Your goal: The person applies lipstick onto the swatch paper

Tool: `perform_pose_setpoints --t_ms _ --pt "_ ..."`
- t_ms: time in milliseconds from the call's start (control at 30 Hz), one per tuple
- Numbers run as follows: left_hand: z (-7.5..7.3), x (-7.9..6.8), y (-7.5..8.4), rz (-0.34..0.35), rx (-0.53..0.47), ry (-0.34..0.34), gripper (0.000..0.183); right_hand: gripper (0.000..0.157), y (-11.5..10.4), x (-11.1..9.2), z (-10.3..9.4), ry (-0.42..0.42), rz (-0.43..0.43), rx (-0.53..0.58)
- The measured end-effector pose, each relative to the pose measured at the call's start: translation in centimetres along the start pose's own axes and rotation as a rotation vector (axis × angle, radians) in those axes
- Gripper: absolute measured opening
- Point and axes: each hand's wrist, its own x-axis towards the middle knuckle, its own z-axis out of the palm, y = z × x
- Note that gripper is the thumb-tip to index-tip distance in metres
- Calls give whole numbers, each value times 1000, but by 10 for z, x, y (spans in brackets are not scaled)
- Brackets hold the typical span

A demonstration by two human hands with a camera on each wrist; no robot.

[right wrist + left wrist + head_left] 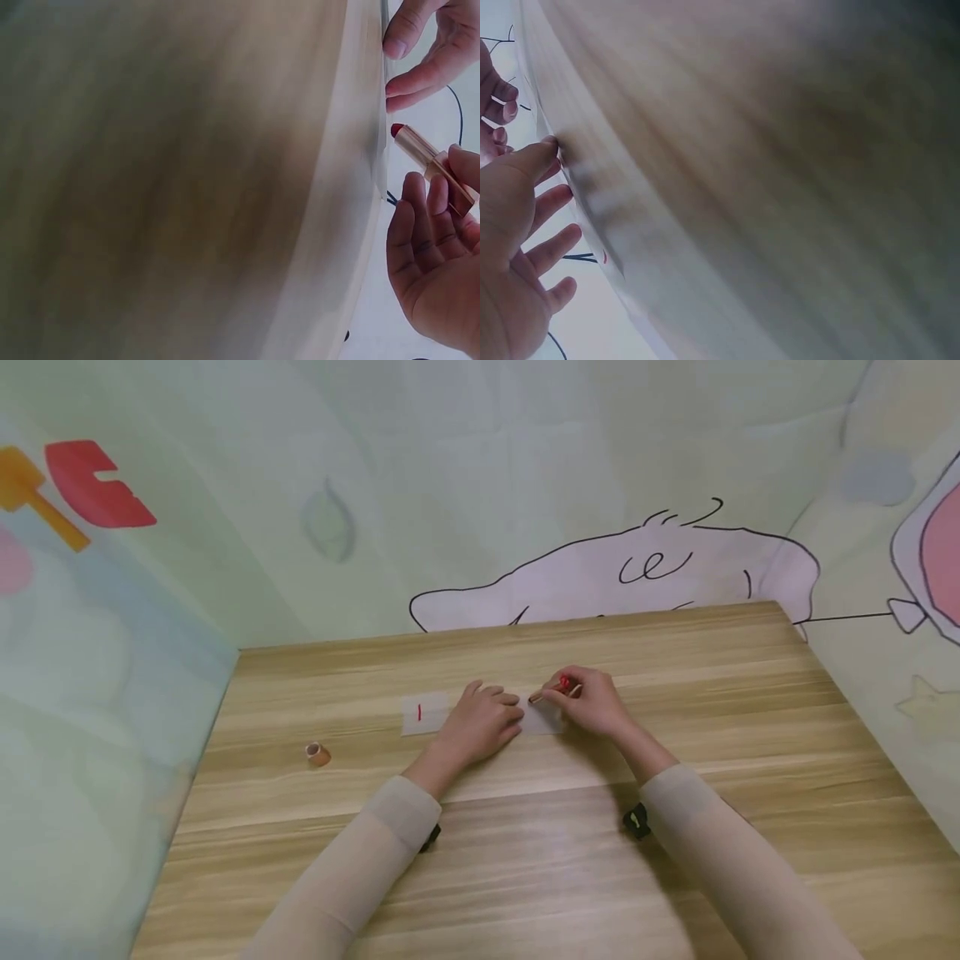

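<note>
My right hand (592, 702) pinches a lipstick (429, 160) between thumb and fingers. Its red tip points at a white paper card (543, 720), right at the paper's surface. My left hand (483, 722) lies with spread fingers on the table, its fingertips at the left edge of that card. In the left wrist view the left fingers (555, 251) are loosely extended and touch the surface. To the left of this hand lies another white card (431, 720) with a short red stroke on it. Part of that card is hidden behind the left hand.
A copper-coloured lipstick cap (318, 754) rests on the wooden table (525, 852), left of the marked card. Printed cloth walls (480, 510) stand along the back and both sides of the table. Dark wrist devices (637, 822) show beneath the sleeves.
</note>
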Motion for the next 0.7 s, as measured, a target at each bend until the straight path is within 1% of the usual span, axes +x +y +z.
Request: perform_pose_setpoints --t_ms 167,400,533,700 --pt "-1 0 0 8 -19 9 23 14 1 3 2 7 -18 -24" --pt "-2 0 1 1 -22 -8 24 15 3 5 3 11 -24 -47" --pt "-2 1 1 -13 -21 -22 25 14 2 4 2 -11 -29 -54" --pt "-3 1 2 -24 -12 -30 25 13 0 0 -2 -58 -48 -59"
